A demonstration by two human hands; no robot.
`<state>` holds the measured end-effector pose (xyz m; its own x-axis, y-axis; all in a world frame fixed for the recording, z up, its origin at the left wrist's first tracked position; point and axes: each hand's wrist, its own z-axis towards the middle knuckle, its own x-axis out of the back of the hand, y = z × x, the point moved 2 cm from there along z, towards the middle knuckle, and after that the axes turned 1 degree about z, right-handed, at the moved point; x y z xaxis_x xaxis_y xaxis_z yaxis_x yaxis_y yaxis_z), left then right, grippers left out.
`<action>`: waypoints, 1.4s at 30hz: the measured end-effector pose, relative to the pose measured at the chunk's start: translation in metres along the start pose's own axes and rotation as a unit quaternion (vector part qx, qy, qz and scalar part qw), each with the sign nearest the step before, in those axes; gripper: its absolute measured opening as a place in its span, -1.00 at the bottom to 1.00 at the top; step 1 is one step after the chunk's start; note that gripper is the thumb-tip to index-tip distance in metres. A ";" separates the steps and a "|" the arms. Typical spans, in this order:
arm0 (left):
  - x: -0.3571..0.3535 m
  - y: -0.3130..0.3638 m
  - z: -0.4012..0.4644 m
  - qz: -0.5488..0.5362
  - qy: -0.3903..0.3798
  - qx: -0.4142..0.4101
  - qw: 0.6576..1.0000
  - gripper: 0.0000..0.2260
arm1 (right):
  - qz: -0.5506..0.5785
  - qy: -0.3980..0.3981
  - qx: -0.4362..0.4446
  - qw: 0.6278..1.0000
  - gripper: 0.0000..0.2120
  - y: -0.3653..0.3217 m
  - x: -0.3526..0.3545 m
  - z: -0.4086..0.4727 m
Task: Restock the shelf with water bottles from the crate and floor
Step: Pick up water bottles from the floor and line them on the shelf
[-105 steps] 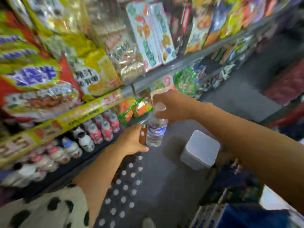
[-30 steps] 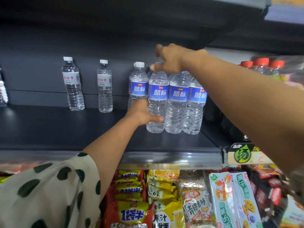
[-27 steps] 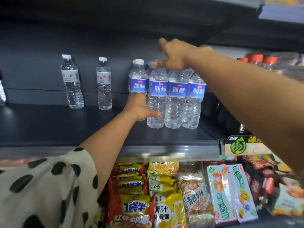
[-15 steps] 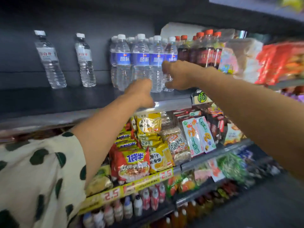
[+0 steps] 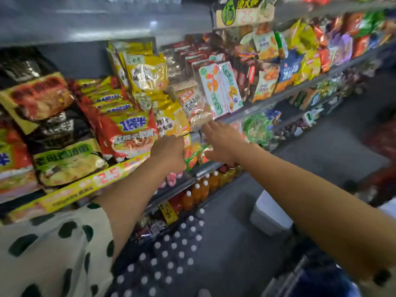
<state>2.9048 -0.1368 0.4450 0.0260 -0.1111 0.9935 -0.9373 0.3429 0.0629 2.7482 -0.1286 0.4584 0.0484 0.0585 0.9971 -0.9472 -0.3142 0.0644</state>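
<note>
A pack of water bottles [image 5: 171, 249] with white caps stands on the dark floor below my arms, close to the shelving. Both hands are stretched forward in front of the noodle shelf and hold nothing. My left hand [image 5: 169, 153] shows its back, with the fingers loosely bent. My right hand [image 5: 222, 144] has its fingers spread and straight. The grey front rail of the water shelf [image 5: 107, 28] runs along the top of the view; the bottles on it are out of sight.
Noodle and snack packs [image 5: 132, 127] fill the shelves at left and ahead. Orange drink bottles [image 5: 201, 189] line the lowest shelf. A white box [image 5: 270, 213] stands on the floor at right, and something dark blue [image 5: 317, 279] is blurred at the bottom right.
Both hands let go of the blue-label bottle on the upper shelf and came down empty. My view has dropped from the water shelf to the noodle shelves and the floor.
</note>
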 end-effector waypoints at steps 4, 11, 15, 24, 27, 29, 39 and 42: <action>-0.100 0.003 0.019 -0.043 -0.078 0.000 0.996 -0.55 | 0.038 -0.063 -0.020 0.997 -0.40 0.006 -0.117 -0.004; -0.309 0.002 0.047 -0.079 -0.149 0.013 0.986 -0.63 | 0.103 -0.195 -0.055 0.974 -0.44 0.009 -0.339 -0.019; -0.426 0.003 0.064 -0.102 -0.180 0.015 0.978 -0.64 | 0.133 -0.248 -0.079 0.956 -0.42 0.010 -0.469 -0.030; -0.631 0.004 0.090 -0.104 -0.264 0.036 0.958 -0.56 | 0.132 -0.309 -0.096 0.937 -0.48 -0.011 -0.696 -0.043; -0.670 -0.005 0.103 -0.096 -0.262 0.039 0.959 -0.58 | 0.129 -0.280 -0.137 0.941 -0.47 -0.003 -0.741 -0.024; -0.689 -0.009 0.115 -0.101 -0.244 0.042 0.964 -0.63 | 0.127 -0.268 -0.161 0.941 -0.44 0.004 -0.763 -0.009; -0.730 -0.012 0.149 -0.123 -0.215 0.055 0.967 -0.58 | 0.075 -0.274 -0.093 0.954 -0.46 0.011 -0.820 0.027; -0.717 -0.012 0.148 -0.134 -0.218 0.059 0.965 -0.57 | 0.078 -0.277 -0.083 0.954 -0.47 0.018 -0.804 0.025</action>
<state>2.8463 -0.1991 -0.2825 0.1474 -0.5724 0.8066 -0.9509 0.1422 0.2748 2.7004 -0.2053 -0.3411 0.0184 -0.5005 0.8655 -0.9915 -0.1207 -0.0487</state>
